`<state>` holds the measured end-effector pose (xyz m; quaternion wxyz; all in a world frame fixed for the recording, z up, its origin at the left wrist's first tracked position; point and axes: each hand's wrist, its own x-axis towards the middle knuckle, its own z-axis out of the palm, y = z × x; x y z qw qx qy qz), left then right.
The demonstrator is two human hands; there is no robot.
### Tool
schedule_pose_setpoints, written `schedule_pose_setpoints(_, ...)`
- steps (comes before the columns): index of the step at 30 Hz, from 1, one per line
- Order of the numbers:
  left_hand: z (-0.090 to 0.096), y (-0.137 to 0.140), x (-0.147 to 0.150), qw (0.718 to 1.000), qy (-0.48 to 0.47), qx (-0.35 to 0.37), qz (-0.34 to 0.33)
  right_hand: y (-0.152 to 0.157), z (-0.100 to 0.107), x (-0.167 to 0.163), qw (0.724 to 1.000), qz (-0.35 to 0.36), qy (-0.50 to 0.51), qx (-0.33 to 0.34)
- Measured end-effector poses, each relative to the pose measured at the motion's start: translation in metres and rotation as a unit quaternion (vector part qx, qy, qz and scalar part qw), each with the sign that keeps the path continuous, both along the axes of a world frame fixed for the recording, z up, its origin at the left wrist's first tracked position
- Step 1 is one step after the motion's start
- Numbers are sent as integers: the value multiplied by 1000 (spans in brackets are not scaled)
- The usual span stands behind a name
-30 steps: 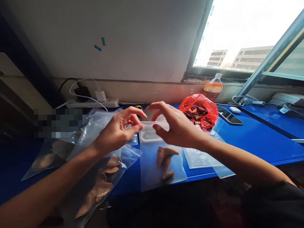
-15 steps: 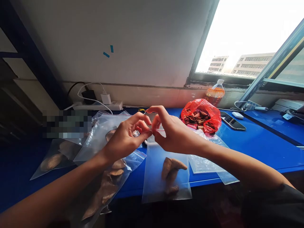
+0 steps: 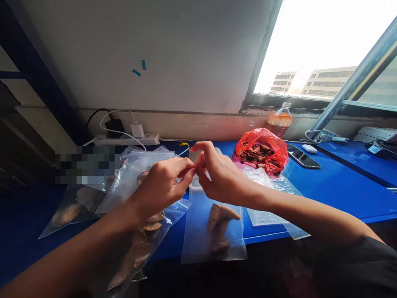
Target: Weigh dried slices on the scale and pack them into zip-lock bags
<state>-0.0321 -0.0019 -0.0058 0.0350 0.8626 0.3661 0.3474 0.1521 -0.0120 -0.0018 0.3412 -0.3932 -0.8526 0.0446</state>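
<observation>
A clear zip-lock bag [image 3: 194,234] hangs in front of the blue table's edge, with brown, rough dried pieces [image 3: 219,221] low inside it. My left hand [image 3: 164,186] pinches the bag's top edge between thumb and fingers. Close against it, my right hand [image 3: 221,176] grips the same edge, its index finger arched above the thumb. The fingers cover most of the bag's mouth, so whether the seal is closed cannot be made out. Left of this bag lie more clear bags [image 3: 124,182] with brown slices, partly behind my left hand and forearm.
A red plastic bag [image 3: 281,151] of dark dried pieces stands at the back right, before an orange-labelled bottle [image 3: 279,120]. Flat clear bags [image 3: 266,213], a phone [image 3: 303,156] and a white case [image 3: 309,148] lie nearby. A power strip [image 3: 149,139] runs along the wall.
My fingertips are still together at the bag's top, and the left fingers have closed more tightly. The bag appears shifted slightly left, along with the whole view.
</observation>
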Motion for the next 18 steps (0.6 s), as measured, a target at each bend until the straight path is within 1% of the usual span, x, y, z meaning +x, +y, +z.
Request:
schedule_pose_setpoints(2, 2, -3, -1, 998, 25, 56, -3, -2, -1, 2, 999, 20, 23, 10)
schedule_pose_setpoints(4, 7, -7, -2, 995, 29, 99, 1, -4, -1, 5, 997, 43, 54, 21)
schedule_pose_setpoints(8, 23, -16, -8, 990, 10, 133, 37, -7, 6, 19, 993, 54, 98, 38)
schedule_pose_setpoints(12, 37, -21, -15, 986, -4, 140, 94, -8, 12, 33, 991, 31, 120, 56)
schedule_pose_setpoints(16, 42, -25, -24, 978, -27, 127, 161, -8, 16, 47, 988, 2, 134, 82)
schedule_pose_setpoints(18, 41, -23, -36, 977, -15, 79, 200, -5, 17, 61, 986, -14, 142, 90)
